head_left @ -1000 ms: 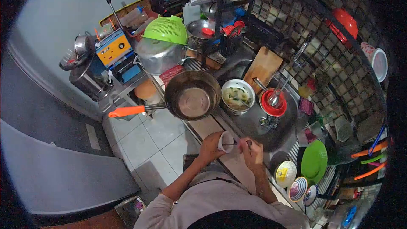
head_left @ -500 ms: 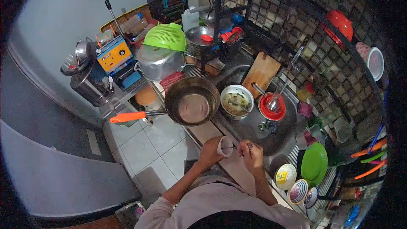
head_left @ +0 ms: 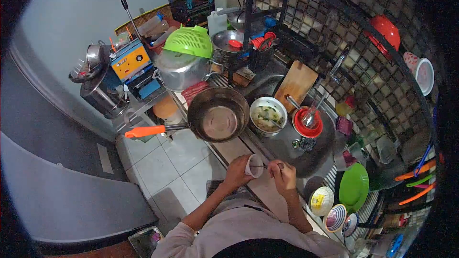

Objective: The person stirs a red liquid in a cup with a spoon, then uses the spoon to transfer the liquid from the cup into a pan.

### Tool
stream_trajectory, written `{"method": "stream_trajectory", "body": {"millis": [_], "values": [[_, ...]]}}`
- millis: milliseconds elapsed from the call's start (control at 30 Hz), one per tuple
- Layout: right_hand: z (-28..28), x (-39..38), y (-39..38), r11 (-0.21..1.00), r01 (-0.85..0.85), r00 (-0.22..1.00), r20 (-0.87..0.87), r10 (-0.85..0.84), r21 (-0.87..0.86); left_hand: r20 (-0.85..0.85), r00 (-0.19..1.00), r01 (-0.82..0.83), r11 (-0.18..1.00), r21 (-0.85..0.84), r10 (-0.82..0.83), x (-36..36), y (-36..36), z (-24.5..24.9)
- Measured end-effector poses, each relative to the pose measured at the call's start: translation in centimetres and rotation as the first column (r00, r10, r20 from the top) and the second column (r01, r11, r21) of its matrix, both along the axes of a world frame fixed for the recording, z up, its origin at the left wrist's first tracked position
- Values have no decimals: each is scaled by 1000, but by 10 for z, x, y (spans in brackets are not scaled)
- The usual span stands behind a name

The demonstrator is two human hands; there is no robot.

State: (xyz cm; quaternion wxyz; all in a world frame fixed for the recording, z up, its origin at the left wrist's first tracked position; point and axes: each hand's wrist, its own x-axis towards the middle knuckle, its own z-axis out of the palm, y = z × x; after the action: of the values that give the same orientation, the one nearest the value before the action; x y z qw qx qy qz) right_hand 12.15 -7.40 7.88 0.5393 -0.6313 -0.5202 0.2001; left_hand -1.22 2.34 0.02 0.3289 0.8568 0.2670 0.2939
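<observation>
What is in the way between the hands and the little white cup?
Nothing visible. The left hand holds the white cup, and the right hand holds a thin utensil that reaches the cup's mouth.

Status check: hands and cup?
Left hand gripping cup. Right hand holds thin utensil, tip at the cup's mouth. Pan ahead, apart from both hands.

Small white cup (head_left: 254, 166): tipped, mouth facing right, gripped in left hand (head_left: 237, 172) over bench (head_left: 233, 146) edge. Thin utensil (head_left: 266, 165): approx. level, tip inside cup, other end in right hand (head_left: 284, 174); type unclear.
</observation>
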Motion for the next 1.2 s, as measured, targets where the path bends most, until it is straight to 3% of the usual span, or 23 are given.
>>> {"method": "stream_trajectory", "body": {"millis": [100, 167, 267, 400, 500, 567, 667, 767, 900, 1000, 1067, 1100, 1167, 1200], "values": [[-2, 3, -1, 998, -9, 993, 116, 2, 57, 37, 999, 0, 1000, 1, 0, 0, 0, -1], [5, 4, -5, 990, -54, 998, 29, 58, -127, 21, 1000, -8, 1000, -3, 8, 0, -2, 3], [-5, 4, -3, 999, -8, 987, 159, 14, -37, 8, 1000, -29, 999, -20, 29, 2, -2, -3], [-2, 5, -5, 991, -53, 998, 20, 56, -126, 6, 999, -40, 999, -13, 40, 1, -3, 3], [-3, 5, -3, 997, 6, 985, 170, 7, -77, -19, 998, -52, 998, -21, 52, 3, -1, -6], [7, 0, -2, 999, -41, 994, 98, 39, 12, -9, 999, -41, 999, -19, 41, 2, -2, -5], [-7, 2, -2, 999, 0, 988, 154, -8, 50, 13, 999, -38, 999, 5, 38, 2, -1, -10], [0, 4, -4, 994, -41, 993, 106, 52, -102, -25, 999, -30, 1000, 5, 31, 2, -1, -8], [7, 1, -4, 998, -19, 998, 58, 23, -63, -23, 1000, -20, 999, -37, 20, 1, -2, 0], [-1, 2, -3, 1000, -13, 990, 143, 15, -16, -57, 998, -31, 999, -19, 30, 2, -2, -5], [8, 1, -6, 994, -31, 999, -40, 27, -109, -31, 999, -19, 1000, -12, 18, 1, -1, -9], [3, 2, -6, 993, -31, 999, -42, 26, -110, -6, 1000, -6, 1000, -2, 6, 0, -1, -10], [-11, 6, -5, 996, 17, 972, 233, 5, -91, -17, 1000, -7, 1000, -27, 7, 1, -1, -11], [-7, 5, -6, 996, 16, 972, 234, 6, -91, -26, 1000, -11, 999, -49, 9, 2, 0, -7]]}}
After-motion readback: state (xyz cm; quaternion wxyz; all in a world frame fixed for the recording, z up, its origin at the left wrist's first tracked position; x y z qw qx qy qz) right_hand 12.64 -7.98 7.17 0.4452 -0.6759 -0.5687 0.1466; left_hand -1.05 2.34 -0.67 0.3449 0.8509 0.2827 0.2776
